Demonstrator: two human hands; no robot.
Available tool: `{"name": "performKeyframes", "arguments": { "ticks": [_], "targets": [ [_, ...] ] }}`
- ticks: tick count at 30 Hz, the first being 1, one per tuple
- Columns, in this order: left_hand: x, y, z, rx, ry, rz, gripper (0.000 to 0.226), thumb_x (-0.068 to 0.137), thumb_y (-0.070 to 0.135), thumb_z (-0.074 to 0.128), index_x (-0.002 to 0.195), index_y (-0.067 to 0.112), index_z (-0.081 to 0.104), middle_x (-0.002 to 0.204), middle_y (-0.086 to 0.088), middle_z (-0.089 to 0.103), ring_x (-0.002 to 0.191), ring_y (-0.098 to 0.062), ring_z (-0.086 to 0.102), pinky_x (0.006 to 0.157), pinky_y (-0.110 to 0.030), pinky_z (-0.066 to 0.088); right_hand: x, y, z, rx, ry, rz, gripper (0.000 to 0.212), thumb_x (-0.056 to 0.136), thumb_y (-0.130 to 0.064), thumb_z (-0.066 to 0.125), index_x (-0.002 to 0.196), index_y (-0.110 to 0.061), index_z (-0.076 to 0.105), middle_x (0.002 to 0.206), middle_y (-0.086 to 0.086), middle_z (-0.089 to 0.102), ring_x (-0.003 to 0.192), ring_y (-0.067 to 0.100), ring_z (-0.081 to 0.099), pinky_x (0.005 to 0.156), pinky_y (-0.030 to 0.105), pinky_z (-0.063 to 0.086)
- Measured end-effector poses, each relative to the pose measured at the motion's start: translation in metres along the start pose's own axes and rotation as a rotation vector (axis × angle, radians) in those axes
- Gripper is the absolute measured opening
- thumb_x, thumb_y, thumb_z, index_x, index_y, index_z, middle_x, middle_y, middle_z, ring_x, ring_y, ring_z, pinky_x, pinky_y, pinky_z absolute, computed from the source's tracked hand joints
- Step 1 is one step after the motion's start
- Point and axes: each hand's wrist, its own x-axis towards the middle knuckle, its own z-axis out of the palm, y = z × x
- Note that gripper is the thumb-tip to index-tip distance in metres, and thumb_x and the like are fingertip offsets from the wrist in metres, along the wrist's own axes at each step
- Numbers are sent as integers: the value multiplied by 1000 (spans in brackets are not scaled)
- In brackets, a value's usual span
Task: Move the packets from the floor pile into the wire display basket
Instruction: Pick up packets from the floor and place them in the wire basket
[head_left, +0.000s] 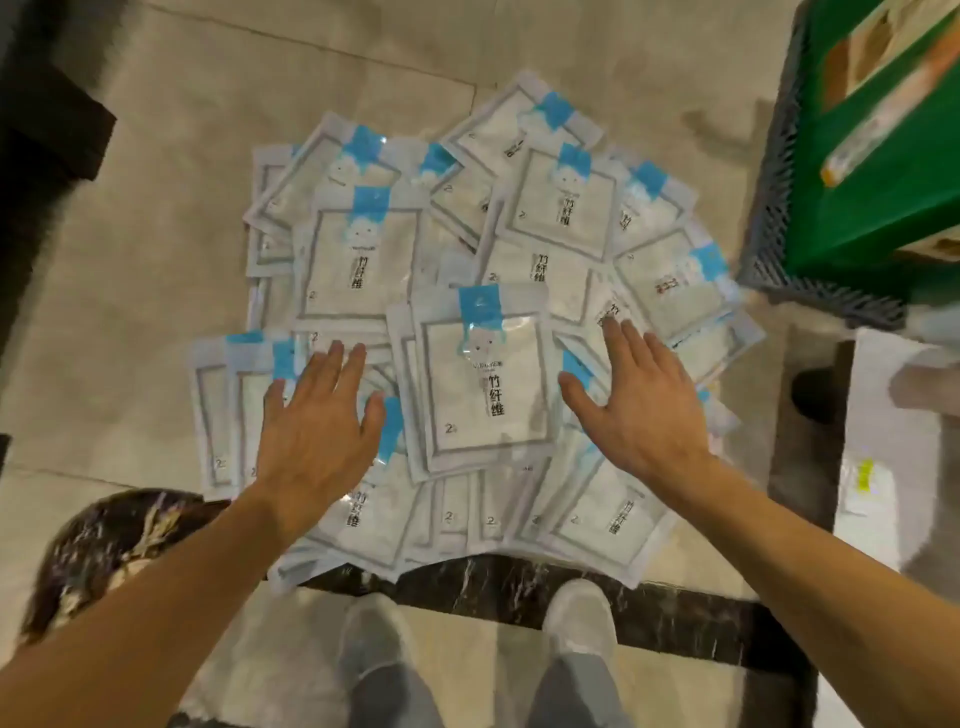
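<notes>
Both hands hover spread flat over the floor pile, the topmost packet (480, 379) lying lengthwise between the left hand (317, 431) and right hand (641, 405), roughly equally near, no wire basket clearly visible.

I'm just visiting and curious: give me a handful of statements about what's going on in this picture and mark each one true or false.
1. Both hands are spread open above the pile of packets, the left hand and the right hand on either side of one packet. True.
2. The right hand is lifting a packet clear of the floor. False: neither hand grips anything.
3. The packets are white with a blue tab at the top. True.
4. The packets lie in one neat, squared stack. False: they are scattered and overlap at many angles.
5. A green box stands at the right. True.
</notes>
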Motion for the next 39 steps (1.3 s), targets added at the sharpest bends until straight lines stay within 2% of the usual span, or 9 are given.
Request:
{"name": "performKeyframes", "arguments": {
  "ticks": [6,12,21,24,27,30,35,37,39],
  "targets": [
    [51,-12,100,-43,42,72,72,100,52,21,154,8,40,161,-16,37,148,-34,38,115,-62,30,53,1,100,24,28,-16,97,93,-79,28,164,-14,13,171,9,17,158,30,14,128,48,13],
    [85,-12,168,-113,133,57,83,98,66,0,162,14,-7,171,-8,-8,158,-23,-9,125,-57,3,87,12,174,38,97,-12,111,87,-87,25,163,-7,10,172,12,6,159,29,5,129,51,8],
    [90,-16,182,-98,102,106,81,95,72,-4,158,24,-21,169,-12,-21,155,-29,-22,121,-65,-7,91,18,198,130,144,-44,103,91,-82,24,164,-11,7,173,11,-2,159,25,-8,128,49,-7],
    [89,-15,177,-94,80,104,80,98,65,6,163,18,3,169,-14,-20,155,-30,-22,119,-71,-5,92,19,194,240,132,-46,100,90,-81,33,162,-12,24,173,10,2,159,25,-5,127,48,-7],
    [86,-9,168,-157,67,108,76,102,62,14,152,12,40,168,-9,-22,154,-26,-25,120,-60,-19,94,21,186,390,167,-32,82,89,-67,49,148,-10,48,171,10,15,159,25,6,127,49,2],
    [85,-5,161,-246,89,101,74,100,63,14,162,24,22,168,4,-26,150,-10,-33,118,-41,-27,95,25,175,528,155,5,75,85,-59,61,139,-8,58,167,9,29,156,26,22,126,52,17],
    [76,-1,134,-589,71,-23,62,96,58,29,152,46,7,172,7,-1,157,-13,-9,123,-41,-9,90,35,148,865,161,95,39,79,-42,77,100,-10,69,105,11,73,101,29,69,91,53,55],
    [73,-7,121,-784,33,-86,65,97,64,37,157,41,29,164,7,31,154,-19,20,126,-49,13,85,36,133,1014,112,160,24,85,-23,83,99,-14,67,95,4,75,88,21,73,88,49,59],
    [66,-12,104,-1060,18,-180,39,105,52,46,138,35,55,130,14,66,126,-6,59,109,-39,49,82,39,123,1165,40,247,33,88,-13,81,116,-8,64,103,2,77,92,17,75,92,44,60]
  ]
}}
